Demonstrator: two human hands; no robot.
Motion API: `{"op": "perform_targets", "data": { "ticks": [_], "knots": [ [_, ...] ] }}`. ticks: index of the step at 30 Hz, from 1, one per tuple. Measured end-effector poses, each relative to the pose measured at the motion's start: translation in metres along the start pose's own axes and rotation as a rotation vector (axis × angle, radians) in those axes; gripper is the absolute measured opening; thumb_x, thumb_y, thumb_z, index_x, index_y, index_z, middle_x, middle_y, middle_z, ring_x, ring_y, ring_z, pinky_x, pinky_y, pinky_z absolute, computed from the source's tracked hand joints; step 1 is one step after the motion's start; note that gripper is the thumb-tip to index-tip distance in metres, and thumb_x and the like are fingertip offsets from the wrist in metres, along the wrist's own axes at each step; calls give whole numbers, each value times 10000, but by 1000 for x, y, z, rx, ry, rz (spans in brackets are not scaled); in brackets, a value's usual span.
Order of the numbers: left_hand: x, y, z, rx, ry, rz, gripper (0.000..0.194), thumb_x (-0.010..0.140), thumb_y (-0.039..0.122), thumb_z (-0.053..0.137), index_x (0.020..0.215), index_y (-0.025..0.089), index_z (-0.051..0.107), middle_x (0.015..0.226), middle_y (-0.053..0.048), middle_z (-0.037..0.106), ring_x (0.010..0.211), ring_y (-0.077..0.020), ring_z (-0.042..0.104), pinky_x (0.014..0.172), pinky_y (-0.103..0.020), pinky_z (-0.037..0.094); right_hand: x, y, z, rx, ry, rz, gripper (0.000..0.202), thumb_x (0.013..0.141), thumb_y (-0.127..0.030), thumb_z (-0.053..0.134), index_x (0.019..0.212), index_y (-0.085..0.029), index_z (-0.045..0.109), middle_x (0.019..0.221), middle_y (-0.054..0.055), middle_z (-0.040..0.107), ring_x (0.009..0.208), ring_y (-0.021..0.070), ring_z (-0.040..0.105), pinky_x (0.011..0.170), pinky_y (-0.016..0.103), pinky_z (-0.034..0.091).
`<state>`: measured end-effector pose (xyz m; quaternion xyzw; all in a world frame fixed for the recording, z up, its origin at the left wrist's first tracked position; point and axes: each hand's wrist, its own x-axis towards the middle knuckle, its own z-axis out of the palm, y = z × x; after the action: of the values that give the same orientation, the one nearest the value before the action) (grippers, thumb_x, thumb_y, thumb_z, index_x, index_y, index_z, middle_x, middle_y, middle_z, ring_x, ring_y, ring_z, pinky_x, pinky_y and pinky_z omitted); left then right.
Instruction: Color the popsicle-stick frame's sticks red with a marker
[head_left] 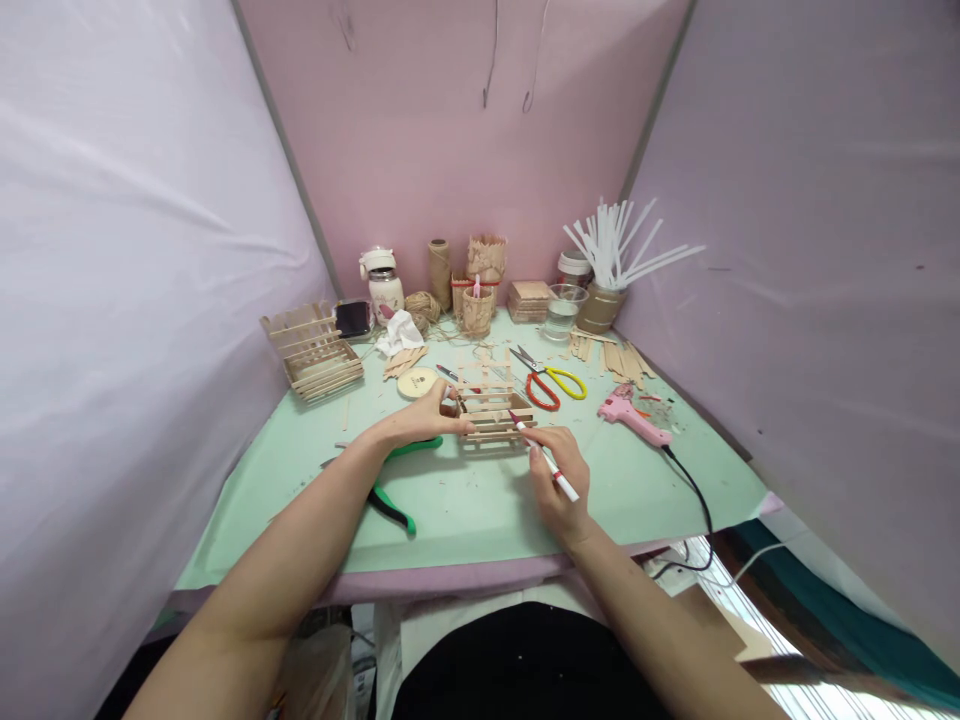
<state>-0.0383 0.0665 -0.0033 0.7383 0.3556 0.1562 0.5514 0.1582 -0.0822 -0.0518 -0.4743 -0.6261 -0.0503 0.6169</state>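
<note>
A small slatted rack made of wooden craft sticks (495, 424) stands on the table in front of me. My left hand (429, 412) grips its left end, the thumb along the front slat. In my right hand (561, 478) is a white marker pen (564, 485) with a reddish band. Its dark pinkish tip is at the rack's front slats; whether it touches them I cannot tell. Green-handled pliers (390, 508) lie partly beneath my left forearm. Behind the rack are scissors (546, 385) with one red and one yellow handle, and a round pale lid (417, 383) sits near my left hand.
A pink glue gun (634, 418) lies at right, its black cord running over the table edge. A similar stick rack (315, 360) stands at far left. Along the back are a bottle (385, 285), twine (439, 275), a water cup (562, 315), and white strips (611, 245) in a pot.
</note>
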Motion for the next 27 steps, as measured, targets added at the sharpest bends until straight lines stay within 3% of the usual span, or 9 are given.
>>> {"op": "perform_targets", "data": {
  "ticks": [9, 17, 27],
  "knots": [
    [1, -1, 5, -63, -3, 99, 649, 649, 417, 891, 996, 238, 372, 1166, -94, 633, 1111, -282, 669, 904, -455, 558, -3, 3, 1, 22, 96, 33, 205, 914, -128, 579, 1054, -250, 666, 922, 44, 710, 871, 204, 665, 778, 375, 547],
    [3, -7, 9, 2, 102, 166, 717, 548, 393, 943, 1060, 214, 473, 1117, -68, 598, 1047, -253, 644, 880, -427, 567, -4, 4, -1, 57, 100, 88, 189, 932, -160, 558, 1063, -242, 667, 969, 50, 706, 910, 204, 666, 811, 381, 556],
    [0, 4, 23, 176, 173, 218, 703, 606, 522, 887, 1022, 222, 406, 1137, -85, 556, 1113, -277, 574, 853, -413, 547, -3, 1, -2, 77, 110, 133, 165, 941, -202, 545, 1045, -235, 668, 956, 40, 688, 885, 201, 655, 786, 364, 529]
  ]
}}
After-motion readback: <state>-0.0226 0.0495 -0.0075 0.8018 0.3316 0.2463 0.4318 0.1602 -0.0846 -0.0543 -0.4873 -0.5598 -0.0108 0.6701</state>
